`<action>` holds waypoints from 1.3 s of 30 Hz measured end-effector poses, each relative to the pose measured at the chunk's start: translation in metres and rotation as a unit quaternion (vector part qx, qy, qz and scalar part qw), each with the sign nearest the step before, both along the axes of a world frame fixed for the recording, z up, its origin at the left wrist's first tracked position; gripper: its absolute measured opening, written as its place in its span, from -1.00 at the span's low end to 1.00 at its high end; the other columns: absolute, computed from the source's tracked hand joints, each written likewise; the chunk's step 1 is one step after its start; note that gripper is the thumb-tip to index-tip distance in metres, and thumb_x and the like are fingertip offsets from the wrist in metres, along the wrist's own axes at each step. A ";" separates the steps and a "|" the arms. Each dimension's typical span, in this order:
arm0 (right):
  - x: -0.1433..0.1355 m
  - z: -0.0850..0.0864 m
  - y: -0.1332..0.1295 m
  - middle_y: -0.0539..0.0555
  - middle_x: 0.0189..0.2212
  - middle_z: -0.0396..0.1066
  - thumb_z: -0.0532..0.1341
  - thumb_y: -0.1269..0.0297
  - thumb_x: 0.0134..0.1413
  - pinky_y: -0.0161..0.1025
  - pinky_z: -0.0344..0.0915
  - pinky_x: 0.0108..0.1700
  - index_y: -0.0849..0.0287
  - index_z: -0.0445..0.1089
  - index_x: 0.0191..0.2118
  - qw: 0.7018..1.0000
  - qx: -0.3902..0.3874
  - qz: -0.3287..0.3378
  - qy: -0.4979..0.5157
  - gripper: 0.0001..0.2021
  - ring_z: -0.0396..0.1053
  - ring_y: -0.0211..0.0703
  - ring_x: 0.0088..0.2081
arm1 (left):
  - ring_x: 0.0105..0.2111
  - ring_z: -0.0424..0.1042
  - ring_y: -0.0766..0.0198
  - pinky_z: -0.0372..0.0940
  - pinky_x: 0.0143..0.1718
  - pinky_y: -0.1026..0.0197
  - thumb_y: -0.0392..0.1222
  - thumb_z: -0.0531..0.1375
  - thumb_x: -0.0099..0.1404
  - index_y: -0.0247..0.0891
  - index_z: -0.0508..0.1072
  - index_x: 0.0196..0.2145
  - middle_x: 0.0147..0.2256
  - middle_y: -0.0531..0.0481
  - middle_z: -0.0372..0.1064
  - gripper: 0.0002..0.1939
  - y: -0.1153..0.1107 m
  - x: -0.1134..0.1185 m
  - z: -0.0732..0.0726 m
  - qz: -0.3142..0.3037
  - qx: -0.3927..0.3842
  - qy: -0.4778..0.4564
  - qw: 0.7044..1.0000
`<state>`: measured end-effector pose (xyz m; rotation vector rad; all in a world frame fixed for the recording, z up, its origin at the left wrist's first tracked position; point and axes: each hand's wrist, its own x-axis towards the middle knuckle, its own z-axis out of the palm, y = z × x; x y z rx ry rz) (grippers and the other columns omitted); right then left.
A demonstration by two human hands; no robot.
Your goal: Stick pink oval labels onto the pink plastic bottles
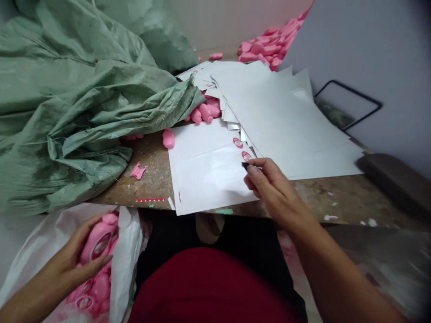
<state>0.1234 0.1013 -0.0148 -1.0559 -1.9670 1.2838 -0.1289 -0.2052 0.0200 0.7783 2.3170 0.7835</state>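
Observation:
At the lower left, my left hand (72, 258) has its thumb and fingers around a pink bottle (98, 240) with an oval label. The bottle is at the mouth of a white bag (124, 251), over several more labelled pink bottles (101, 287). My right hand (274, 190) pinches a small dark pointed tool (245, 165); most of the tool is hidden by the fingers. Its tip is over a white sticker sheet (212, 175), just below an oval pink sticker (247, 156). A second oval sticker (238, 142) sits above that one.
A large green woven sack (101, 103) covers the left of the worn table (313, 197), pink bottles (205, 111) by its mouth. Stacked white sheets (279, 112) lie right of centre. More pink bottles (269, 45) are heaped behind. A dark block (393, 179) stands at right.

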 end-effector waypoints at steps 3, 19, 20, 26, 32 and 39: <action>-0.012 -0.001 -0.016 -0.01 -0.45 0.38 0.05 0.08 0.27 -0.22 0.22 -0.33 0.06 0.36 -0.17 0.993 0.053 0.087 -0.062 -0.77 0.33 -0.15 -0.40 | 0.20 0.27 -0.20 0.10 0.24 -0.30 0.19 0.29 0.15 0.19 0.19 0.25 0.23 0.15 0.28 -0.27 -0.001 -0.011 0.002 0.015 -0.041 0.145 0.989; 0.036 -0.009 0.024 0.08 -0.33 0.51 0.10 0.07 0.24 -0.17 0.31 -0.25 0.12 0.45 -0.19 0.982 0.109 -0.100 -0.115 -0.73 0.44 -0.08 -0.30 | 0.34 0.08 -0.08 0.04 0.28 -0.24 0.05 0.09 0.39 0.00 0.29 0.26 0.32 -0.11 0.14 -0.49 0.184 0.033 -0.068 -0.483 0.062 0.279 0.828; 0.040 -0.011 0.026 0.09 -0.31 0.52 0.10 0.08 0.24 -0.16 0.31 -0.22 0.12 0.46 -0.19 0.981 0.116 -0.098 -0.117 -0.73 0.45 -0.07 -0.28 | 0.33 0.10 -0.08 0.06 0.27 -0.23 0.07 0.07 0.40 0.01 0.30 0.26 0.32 -0.10 0.16 -0.49 0.178 0.023 -0.070 -0.486 0.060 0.288 0.823; 0.029 -0.017 0.022 0.12 -0.25 0.56 0.08 0.22 0.24 -0.12 0.30 -0.18 0.10 0.47 -0.17 0.977 0.138 -0.021 -0.164 -0.77 0.48 -0.04 -0.24 | 0.12 0.39 -0.06 0.20 0.20 -0.20 0.08 0.07 0.38 -0.10 0.55 -0.02 0.08 -0.14 0.47 -0.62 0.180 0.006 -0.046 -0.436 0.087 0.261 0.857; 0.017 -0.020 0.031 0.14 -0.21 0.57 0.07 0.29 0.25 -0.11 0.21 -0.21 0.12 0.43 -0.16 0.954 0.182 -0.006 -0.237 -0.81 0.48 -0.01 -0.23 | 0.33 0.07 -0.19 -0.06 0.30 -0.31 0.05 0.18 0.32 -0.19 0.37 0.19 0.29 -0.24 0.18 -0.46 0.253 0.068 -0.048 -0.458 0.102 0.168 0.867; 0.017 -0.027 0.030 0.12 -0.22 0.57 0.05 0.35 0.29 -0.15 0.10 -0.26 0.13 0.42 -0.16 0.942 0.226 0.045 -0.245 -0.81 0.48 -0.06 -0.27 | 0.38 -0.09 -0.19 -0.21 0.33 -0.34 0.11 0.16 0.33 -0.15 0.27 0.25 0.36 -0.19 0.03 -0.40 0.247 0.060 -0.059 -0.523 0.051 0.174 0.833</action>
